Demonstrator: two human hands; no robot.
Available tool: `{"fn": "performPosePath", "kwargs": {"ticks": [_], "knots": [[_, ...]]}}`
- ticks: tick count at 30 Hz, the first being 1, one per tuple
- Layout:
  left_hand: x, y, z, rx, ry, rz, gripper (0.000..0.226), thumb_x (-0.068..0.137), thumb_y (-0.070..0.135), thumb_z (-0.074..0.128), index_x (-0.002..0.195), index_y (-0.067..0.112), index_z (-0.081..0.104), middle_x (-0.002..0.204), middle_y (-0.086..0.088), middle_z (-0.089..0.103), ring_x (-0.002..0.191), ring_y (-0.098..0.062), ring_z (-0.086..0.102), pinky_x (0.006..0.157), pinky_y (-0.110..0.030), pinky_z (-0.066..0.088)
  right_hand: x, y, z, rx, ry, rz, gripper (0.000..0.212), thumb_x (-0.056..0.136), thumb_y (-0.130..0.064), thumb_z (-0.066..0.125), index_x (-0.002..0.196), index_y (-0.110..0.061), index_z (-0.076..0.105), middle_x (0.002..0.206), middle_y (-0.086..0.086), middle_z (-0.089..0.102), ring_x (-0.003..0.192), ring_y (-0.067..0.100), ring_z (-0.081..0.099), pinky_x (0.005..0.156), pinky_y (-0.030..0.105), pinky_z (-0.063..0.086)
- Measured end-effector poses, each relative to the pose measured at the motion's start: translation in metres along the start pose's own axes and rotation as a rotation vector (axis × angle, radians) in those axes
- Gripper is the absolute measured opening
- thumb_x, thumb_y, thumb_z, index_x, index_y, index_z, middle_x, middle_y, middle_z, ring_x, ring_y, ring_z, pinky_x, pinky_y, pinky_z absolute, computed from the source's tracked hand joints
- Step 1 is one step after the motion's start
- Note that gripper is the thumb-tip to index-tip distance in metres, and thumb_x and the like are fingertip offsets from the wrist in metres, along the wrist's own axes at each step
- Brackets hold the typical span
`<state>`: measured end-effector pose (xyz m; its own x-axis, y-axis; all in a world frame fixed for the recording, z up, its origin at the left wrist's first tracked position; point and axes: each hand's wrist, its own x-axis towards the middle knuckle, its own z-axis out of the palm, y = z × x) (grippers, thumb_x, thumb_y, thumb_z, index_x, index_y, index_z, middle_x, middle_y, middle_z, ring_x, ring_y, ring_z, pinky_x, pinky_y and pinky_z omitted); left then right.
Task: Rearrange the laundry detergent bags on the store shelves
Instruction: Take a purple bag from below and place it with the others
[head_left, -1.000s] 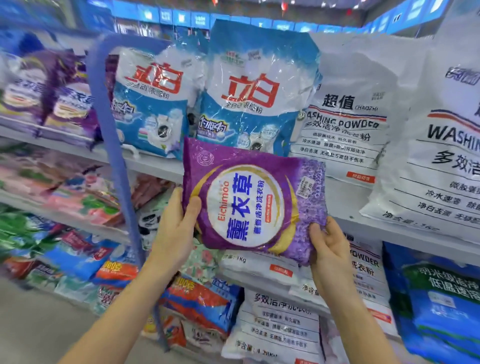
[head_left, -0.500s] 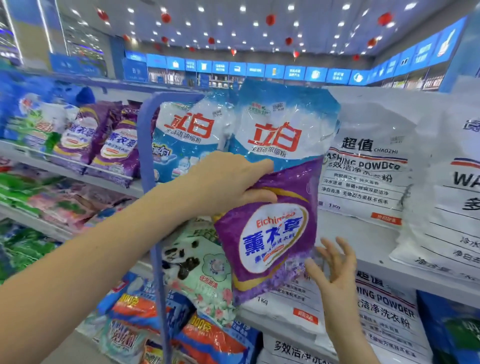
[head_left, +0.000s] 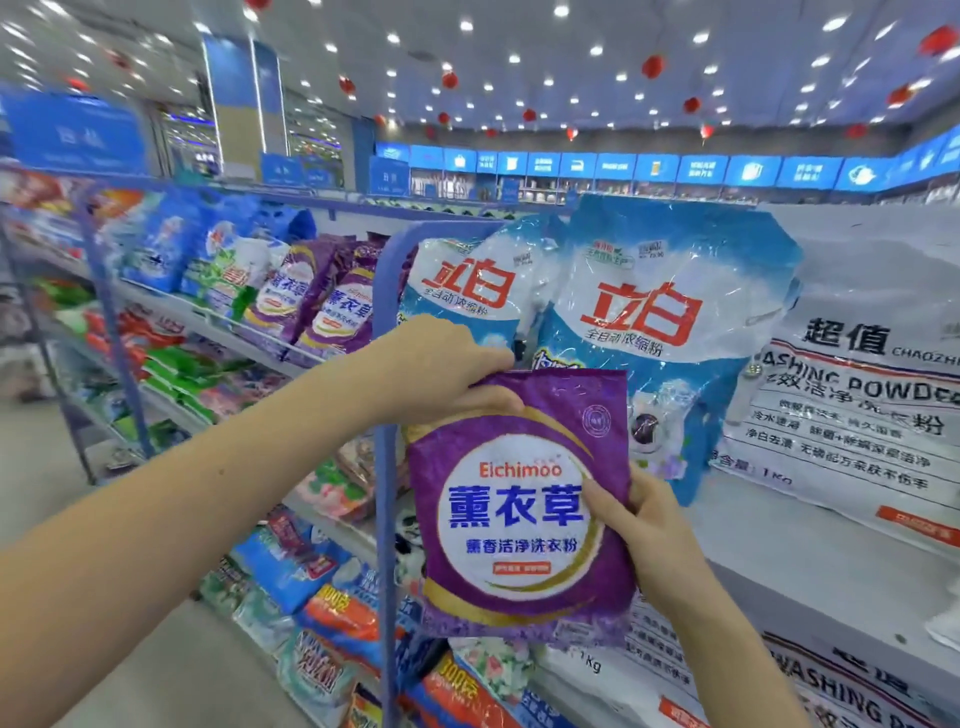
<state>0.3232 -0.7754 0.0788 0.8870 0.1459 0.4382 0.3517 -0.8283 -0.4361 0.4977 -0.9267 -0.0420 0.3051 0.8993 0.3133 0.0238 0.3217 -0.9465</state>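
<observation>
I hold a purple lavender detergent bag (head_left: 514, 499) upright in front of the shelves. My left hand (head_left: 441, 369) grips its top left corner from above. My right hand (head_left: 639, 525) pinches its right edge, thumb on the front label. Behind it two blue and white detergent bags (head_left: 660, 312) stand on the top shelf (head_left: 779, 525). More purple bags of the same kind (head_left: 332, 301) stand further left on that shelf.
Large white washing powder sacks (head_left: 857, 395) fill the shelf's right side, with a bare stretch in front of them. A blue metal upright (head_left: 384, 467) divides the shelf bays. Lower shelves hold mixed colourful bags (head_left: 322, 613). The aisle floor lies at lower left.
The purple bag went from sideways to upright. My left hand moved from its lower left to its top corner. My right hand let go, then took its right edge again.
</observation>
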Motion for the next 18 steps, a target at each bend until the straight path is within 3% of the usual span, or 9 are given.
{"fn": "performPosePath", "kwargs": {"ticks": [2,4,7,9,11,14,16,18], "knots": [[-0.013,-0.002,0.008,-0.152,0.074,-0.065,0.072,0.085,0.073,0.021,0.096,0.011,0.055,0.065,-0.009,0.058,0.059,-0.025,0.053,0.054,-0.033,0.021,0.007,0.004,0.007,0.045,0.005,-0.023,0.021,0.073,-0.035,0.069,0.093,-0.028,0.072,0.093,0.009,0.074,0.082,0.026,0.072,0.063,0.029,0.057],[-0.031,-0.004,0.017,-0.538,0.279,-0.208,0.054,0.089,0.061,0.041,0.089,0.009,0.057,0.059,-0.004,0.053,0.05,-0.013,0.044,0.052,-0.028,0.028,0.011,0.01,0.015,0.08,0.023,-0.038,0.019,0.075,-0.03,0.064,0.091,-0.028,0.073,0.09,0.009,0.075,0.079,0.026,0.072,0.061,0.03,0.057],[-0.067,-0.005,0.041,-1.318,0.58,-0.738,0.051,0.077,0.058,0.06,0.103,0.014,0.057,0.072,-0.001,0.062,0.061,-0.012,0.057,0.06,-0.024,0.044,0.016,0.017,0.026,0.186,0.063,-0.045,0.02,0.075,-0.023,0.061,0.09,-0.024,0.074,0.087,0.01,0.075,0.076,0.024,0.072,0.058,0.03,0.057],[-0.09,0.001,0.069,-1.65,0.534,-1.052,0.038,0.09,0.038,0.059,0.113,0.008,0.055,0.078,-0.001,0.068,0.065,-0.011,0.067,0.061,-0.025,0.052,0.02,0.019,0.035,0.246,0.077,-0.031,0.02,0.074,-0.022,0.059,0.085,-0.025,0.075,0.085,0.01,0.075,0.073,0.023,0.072,0.055,0.029,0.057],[-0.107,0.016,0.1,-1.741,0.389,-1.207,0.02,0.098,0.021,0.045,0.11,0.011,0.058,0.083,0.003,0.074,0.074,-0.009,0.07,0.069,-0.027,0.054,0.026,0.022,0.047,0.283,0.067,-0.019,0.019,0.073,-0.022,0.059,0.081,-0.025,0.076,0.083,0.01,0.075,0.07,0.023,0.072,0.053,0.029,0.056],[-0.133,0.041,0.124,-1.703,0.311,-1.227,0.033,0.093,0.03,0.053,0.121,0.016,0.059,0.122,-0.004,0.066,0.11,-0.018,0.063,0.093,-0.035,0.051,0.034,0.029,0.071,0.344,0.027,0.027,0.018,0.073,-0.02,0.059,0.081,-0.019,0.075,0.082,0.013,0.074,0.067,0.026,0.072,0.05,0.031,0.056],[-0.149,0.052,0.122,-1.691,0.382,-1.166,0.043,0.078,0.053,0.067,0.11,0.024,0.069,0.114,-0.003,0.071,0.102,-0.019,0.068,0.079,-0.028,0.056,0.04,0.035,0.089,0.355,0.018,0.067,0.022,0.072,-0.022,0.061,0.09,-0.015,0.071,0.085,0.015,0.074,0.068,0.029,0.072,0.05,0.032,0.056],[-0.161,0.05,0.115,-1.657,0.467,-1.2,0.048,0.071,0.06,0.069,0.098,0.021,0.073,0.101,-0.003,0.074,0.09,-0.019,0.072,0.067,-0.021,0.056,0.048,0.039,0.11,0.326,0.038,0.072,0.03,0.072,-0.024,0.063,0.099,-0.012,0.067,0.089,0.016,0.073,0.074,0.032,0.071,0.054,0.036,0.057]]}}
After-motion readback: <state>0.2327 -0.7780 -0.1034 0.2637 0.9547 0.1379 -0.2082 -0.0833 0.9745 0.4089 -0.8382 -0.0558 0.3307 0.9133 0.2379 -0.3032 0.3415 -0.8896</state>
